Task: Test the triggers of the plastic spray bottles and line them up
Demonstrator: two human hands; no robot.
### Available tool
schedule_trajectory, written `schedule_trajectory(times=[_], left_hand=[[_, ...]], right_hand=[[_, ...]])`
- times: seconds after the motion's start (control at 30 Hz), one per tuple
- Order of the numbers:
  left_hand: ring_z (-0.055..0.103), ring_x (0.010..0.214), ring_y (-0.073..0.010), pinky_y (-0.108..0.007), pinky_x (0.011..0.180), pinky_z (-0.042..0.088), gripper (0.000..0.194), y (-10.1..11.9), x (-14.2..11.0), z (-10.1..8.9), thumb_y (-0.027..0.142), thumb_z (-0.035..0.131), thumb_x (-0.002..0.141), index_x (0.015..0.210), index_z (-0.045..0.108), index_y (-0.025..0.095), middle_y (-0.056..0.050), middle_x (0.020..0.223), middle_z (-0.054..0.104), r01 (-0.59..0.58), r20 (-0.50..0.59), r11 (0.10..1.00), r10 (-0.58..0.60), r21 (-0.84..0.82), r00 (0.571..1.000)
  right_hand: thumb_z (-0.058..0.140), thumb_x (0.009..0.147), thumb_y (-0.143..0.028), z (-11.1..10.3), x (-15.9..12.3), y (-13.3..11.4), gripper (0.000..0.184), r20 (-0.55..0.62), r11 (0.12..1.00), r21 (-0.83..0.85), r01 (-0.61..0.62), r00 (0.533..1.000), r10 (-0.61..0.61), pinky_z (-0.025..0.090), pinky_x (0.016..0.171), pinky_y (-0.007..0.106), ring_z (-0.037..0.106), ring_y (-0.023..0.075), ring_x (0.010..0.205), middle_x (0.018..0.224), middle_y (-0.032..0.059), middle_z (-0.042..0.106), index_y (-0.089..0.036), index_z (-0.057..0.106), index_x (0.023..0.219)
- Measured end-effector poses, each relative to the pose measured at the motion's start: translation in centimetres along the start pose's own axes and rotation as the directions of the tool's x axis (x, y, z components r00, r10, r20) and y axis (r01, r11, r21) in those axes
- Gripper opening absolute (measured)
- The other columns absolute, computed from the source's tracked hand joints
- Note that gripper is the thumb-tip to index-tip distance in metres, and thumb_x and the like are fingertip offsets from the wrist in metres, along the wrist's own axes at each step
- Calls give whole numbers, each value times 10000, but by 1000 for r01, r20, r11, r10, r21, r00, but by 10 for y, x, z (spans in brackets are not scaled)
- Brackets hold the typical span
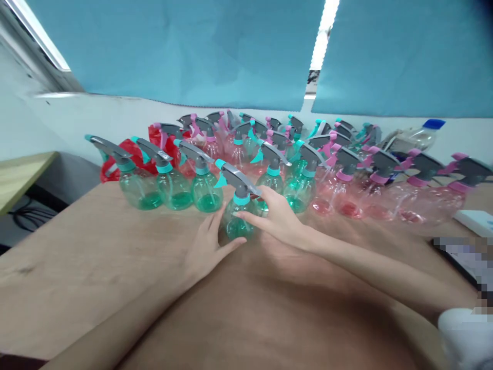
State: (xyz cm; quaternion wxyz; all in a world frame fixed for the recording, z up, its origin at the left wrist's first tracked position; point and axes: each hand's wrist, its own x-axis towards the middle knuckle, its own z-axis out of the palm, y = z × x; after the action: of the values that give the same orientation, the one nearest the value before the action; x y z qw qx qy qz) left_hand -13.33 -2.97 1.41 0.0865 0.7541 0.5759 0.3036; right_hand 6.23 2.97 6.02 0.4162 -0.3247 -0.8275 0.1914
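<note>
Green spray bottle (239, 229): standing upright on the table (77, 257), other spray bottles (208, 198) sitting behind it | right hand (283, 221): seemingly nearer, grip wrapping its right side, thumb crossing its front | left hand (204, 249): cupping its left, thumb spreading; I can't tell contact

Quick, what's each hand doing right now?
Left hand: cupped around the front green spray bottle, low down; firm grip can't be told.
Right hand: holding the same bottle, thumb across its front.
</note>
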Motion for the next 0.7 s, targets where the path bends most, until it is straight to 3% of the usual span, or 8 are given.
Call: schedule_trajectory(times=[0.23,0.43,0.7], left_hand=[[514,1177,-250,-414,1004,418,414,-26,-7,-7,382,503,948,1336,452,249,-73,1259,513,52,-57,998,-51,31,997],[578,1049,-245,-399,908,479,306,-19,-10,-7,344,503,940,1227,521,239,-60,1170,548,74,-14,997,-74,-28,997],[618,895,-221,-394,811,521,286,-11,-10,-11,360,489,932,1182,534,229,-59,1122,556,138,62,986,-132,-92,989]], right_hand=[[642,824,-425,16,30,13,384,-34,980,-192,-47,999,41,474,793,387,576,252,932,972,87,654,-162,566,1093],[607,831,-456,17,46,19,340,-40,929,-346,-134,991,129,456,702,371,605,264,873,946,102,666,-154,580,986],[560,859,-491,13,58,22,511,14,900,-398,-180,979,202,428,616,352,655,281,765,867,96,697,-148,519,1235]])
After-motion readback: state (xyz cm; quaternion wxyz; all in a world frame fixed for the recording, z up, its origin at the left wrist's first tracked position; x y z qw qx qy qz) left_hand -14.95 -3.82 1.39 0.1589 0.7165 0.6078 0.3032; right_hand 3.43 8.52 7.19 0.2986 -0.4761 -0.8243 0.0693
